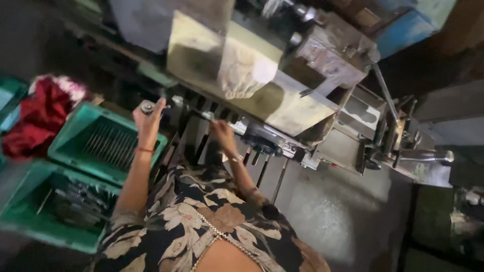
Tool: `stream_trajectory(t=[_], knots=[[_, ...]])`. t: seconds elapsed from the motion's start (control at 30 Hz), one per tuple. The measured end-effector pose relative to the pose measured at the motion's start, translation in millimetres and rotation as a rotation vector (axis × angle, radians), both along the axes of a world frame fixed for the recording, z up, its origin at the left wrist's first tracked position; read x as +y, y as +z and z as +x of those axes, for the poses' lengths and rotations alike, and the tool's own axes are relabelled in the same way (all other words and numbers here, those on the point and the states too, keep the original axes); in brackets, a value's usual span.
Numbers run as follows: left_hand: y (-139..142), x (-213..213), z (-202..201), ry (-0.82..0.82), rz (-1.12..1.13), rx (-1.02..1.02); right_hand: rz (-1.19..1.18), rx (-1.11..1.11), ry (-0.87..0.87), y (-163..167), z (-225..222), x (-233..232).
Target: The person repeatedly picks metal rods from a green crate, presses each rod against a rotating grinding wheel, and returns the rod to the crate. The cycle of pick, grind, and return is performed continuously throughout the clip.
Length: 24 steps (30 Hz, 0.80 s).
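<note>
- The left hand (149,119), left of the frame centre, is closed around a small round grey metal part (147,107), held up above the green plastic crate with a row of thin metal rods (103,142).
- The right hand (222,132), near the centre, pinches a thin metal rod (209,117) lying along the front rail of the grey metal machine (282,100); its fingers are pressed together.
- The step seems to be feeding pieces into the machine; the next move likely needs careful alignment of the rod on the rail.
- A second green crate with dark parts (55,206) is at lower left, and a red cloth (38,118) at upper left.
</note>
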<state>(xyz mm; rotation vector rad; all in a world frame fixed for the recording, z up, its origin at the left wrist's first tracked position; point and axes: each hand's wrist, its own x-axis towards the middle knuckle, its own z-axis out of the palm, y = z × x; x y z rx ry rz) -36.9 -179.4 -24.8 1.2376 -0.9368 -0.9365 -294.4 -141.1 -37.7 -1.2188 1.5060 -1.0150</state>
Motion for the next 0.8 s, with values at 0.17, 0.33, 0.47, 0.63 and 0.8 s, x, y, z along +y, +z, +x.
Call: stream_trajectory(t=[0.17, 0.33, 0.47, 0.63, 0.8], knots=[[-4, 51, 26, 0.069, 0.054, 0.257, -0.032, -0.351, 0.401, 52, 133, 10], [9, 79, 60, 0.316, -0.026, 0.286, -0.071, -0.377, 0.275, 77, 180, 33], [15, 106, 76, 0.243, -0.062, 0.143, -0.271, -0.180, 0.396, 75, 197, 47], [26, 138, 97, 0.231, -0.130, -0.144, -0.236, -0.088, 0.448, 70, 206, 59], [24, 155, 117, 0.316, -0.492, -0.680, 0.093, -0.234, 0.491, 67, 221, 78]])
